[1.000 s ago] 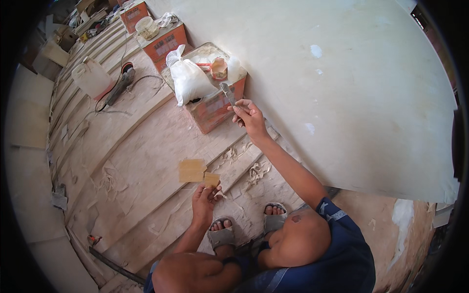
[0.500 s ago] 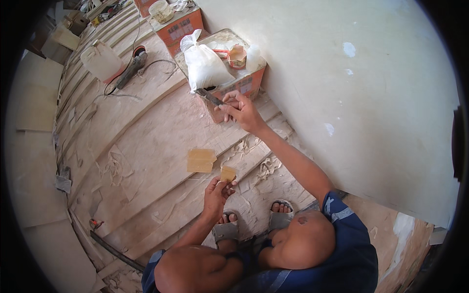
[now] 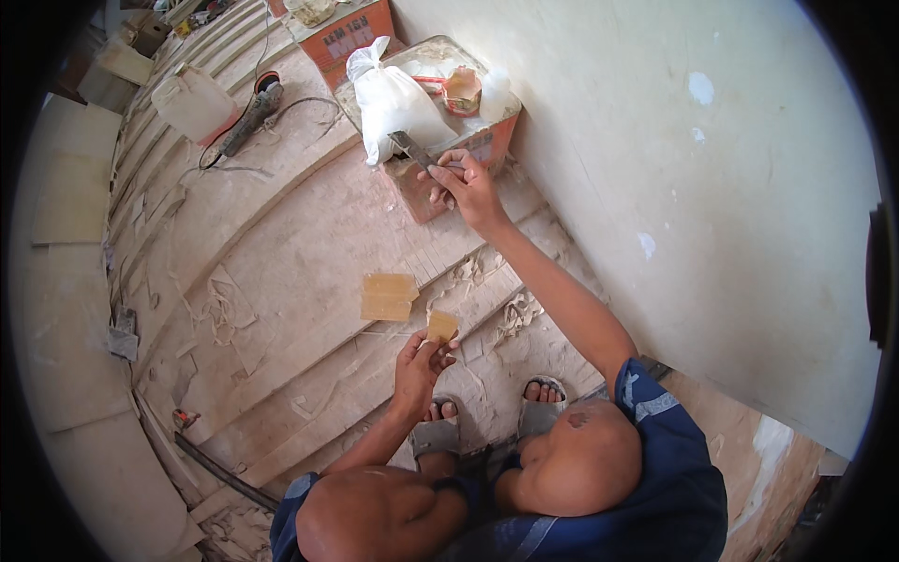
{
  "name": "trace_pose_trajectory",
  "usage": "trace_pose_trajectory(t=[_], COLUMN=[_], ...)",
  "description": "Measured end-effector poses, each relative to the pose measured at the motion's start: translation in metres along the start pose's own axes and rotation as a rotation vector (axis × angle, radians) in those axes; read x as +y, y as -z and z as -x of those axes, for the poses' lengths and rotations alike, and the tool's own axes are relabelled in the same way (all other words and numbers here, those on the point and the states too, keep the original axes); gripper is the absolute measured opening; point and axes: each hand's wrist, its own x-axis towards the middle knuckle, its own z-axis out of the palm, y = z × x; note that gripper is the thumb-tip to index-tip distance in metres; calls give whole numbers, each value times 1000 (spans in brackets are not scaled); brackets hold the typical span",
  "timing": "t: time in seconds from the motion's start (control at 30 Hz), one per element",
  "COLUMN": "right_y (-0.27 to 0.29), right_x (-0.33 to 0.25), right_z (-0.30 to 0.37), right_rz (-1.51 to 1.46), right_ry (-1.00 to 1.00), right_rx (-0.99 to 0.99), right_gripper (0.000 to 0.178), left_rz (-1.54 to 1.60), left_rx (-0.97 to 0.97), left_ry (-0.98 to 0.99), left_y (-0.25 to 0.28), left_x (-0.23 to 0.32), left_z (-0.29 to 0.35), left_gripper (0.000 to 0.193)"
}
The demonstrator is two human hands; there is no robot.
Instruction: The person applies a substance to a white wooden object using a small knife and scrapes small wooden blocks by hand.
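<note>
Low in the middle, my left hand (image 3: 421, 365) pinches a small, flat, yellowish translucent piece (image 3: 442, 326) between thumb and fingers. A larger yellowish sheet (image 3: 388, 297) of similar look lies on the floor just beyond it. My right hand (image 3: 470, 195) is stretched forward, its fingers closed on the end of a dark flat strip (image 3: 413, 151). The strip's far tip overlaps the bottom of a tied white plastic bag (image 3: 397, 110); I cannot tell whether they touch. That bag sits on an orange-red tin (image 3: 417, 192), beside a cut-open cup (image 3: 462, 92) with brown residue.
A smooth pale panel (image 3: 674, 215) with white patches stands to the right. On the dusty planked floor lie a corded power tool (image 3: 245, 125), a whitish jerrycan (image 3: 194, 103), curled shavings (image 3: 517, 315) and a dark hose (image 3: 225, 473). Another orange tin (image 3: 351, 42) stands behind.
My right hand has moved the dark strip slightly, its tip now farther up and right against the bag. The view has shifted a little. My left hand keeps its grip.
</note>
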Motion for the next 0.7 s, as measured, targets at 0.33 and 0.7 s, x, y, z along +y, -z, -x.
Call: trace_pose_trajectory(t=[0.33,0.7], right_y=[-1,20], right_x=[15,38], right_z=[0,28], right_rz=[64,137], right_ry=[27,-63], right_rx=[89,155], right_gripper=[20,18], left_rz=[1,-7], left_rx=[-12,-22], left_ry=[3,-1], left_y=[-3,-8], left_x=[-1,1], left_z=[0,4], left_gripper=[20,18])
